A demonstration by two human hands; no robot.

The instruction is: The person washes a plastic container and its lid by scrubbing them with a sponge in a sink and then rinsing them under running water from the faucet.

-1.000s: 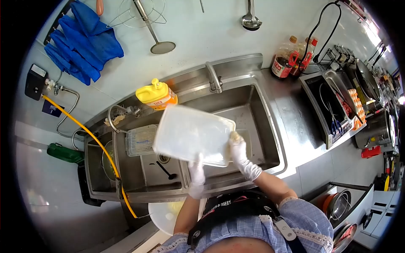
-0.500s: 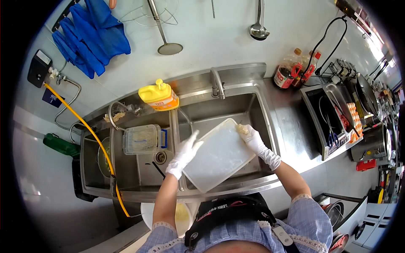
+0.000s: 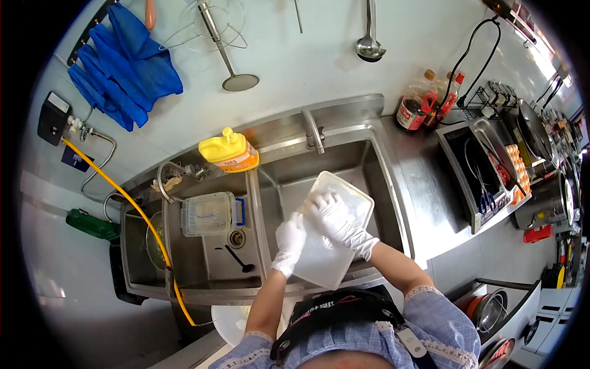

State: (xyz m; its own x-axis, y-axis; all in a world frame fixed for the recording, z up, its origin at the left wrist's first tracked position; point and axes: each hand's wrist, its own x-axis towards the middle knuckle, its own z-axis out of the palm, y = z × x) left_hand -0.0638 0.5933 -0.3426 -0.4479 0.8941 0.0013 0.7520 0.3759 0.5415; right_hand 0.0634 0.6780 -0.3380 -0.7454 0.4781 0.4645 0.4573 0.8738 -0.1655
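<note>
A translucent white plastic lid [image 3: 322,261], rectangular with a raised rim, is tilted over the right sink basin [image 3: 279,203]. My left hand [image 3: 289,245], in a white glove, is closed at its left edge. Across the lid's upper part lies my right hand [image 3: 334,218], also gloved, with the fingers bent and pressed to the surface. The pale yellow scrubber seen in that hand earlier is hidden beneath it now. Wet streaks show on the lid near the right fingers.
A yellow jug [image 3: 228,150] stands on the sink's back ledge, left of the faucet [image 3: 313,132]. In the middle basin are a clear plastic box [image 3: 208,214] and a black utensil [image 3: 238,259]. Sauce bottles [image 3: 413,101] and an induction cooker [image 3: 461,178] stand to the right.
My right hand has moved left from the lid's right edge onto its face. My left hand has shifted right and closed at the left edge. The lid has turned slightly.
</note>
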